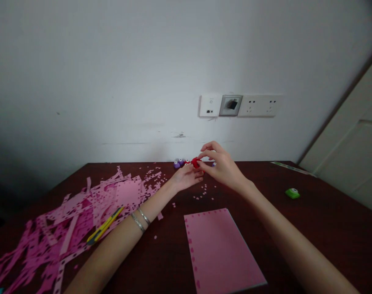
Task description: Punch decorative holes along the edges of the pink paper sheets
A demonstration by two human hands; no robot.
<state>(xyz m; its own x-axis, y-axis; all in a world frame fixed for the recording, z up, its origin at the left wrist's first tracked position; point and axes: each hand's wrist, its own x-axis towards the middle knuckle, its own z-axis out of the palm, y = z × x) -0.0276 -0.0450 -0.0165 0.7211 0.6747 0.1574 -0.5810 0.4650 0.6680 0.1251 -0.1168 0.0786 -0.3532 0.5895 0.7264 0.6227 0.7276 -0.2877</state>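
Observation:
Near the back edge of the table, my right hand (219, 164) pinches a red craft punch (196, 163) between thumb and fingers. My left hand (186, 178) is palm up just below it, with the fingers stretched out; whether its fingertips touch the punch I cannot tell. Small purple punches (177, 164) stand behind my left hand, along with red ones that are partly hidden. In front of both hands lies a pink paper sheet (218, 249), with punched shapes along its left and top edges. Tiny pink cut-outs (201, 197) are scattered below my hands.
A heap of pink paper strips (78, 216) covers the table's left side, with a yellow utility knife (105, 225) on it. A green punch (292, 193) sits at the right. Behind the table, the wall carries a row of sockets (257, 105). A thin strip (292, 168) lies at the back right.

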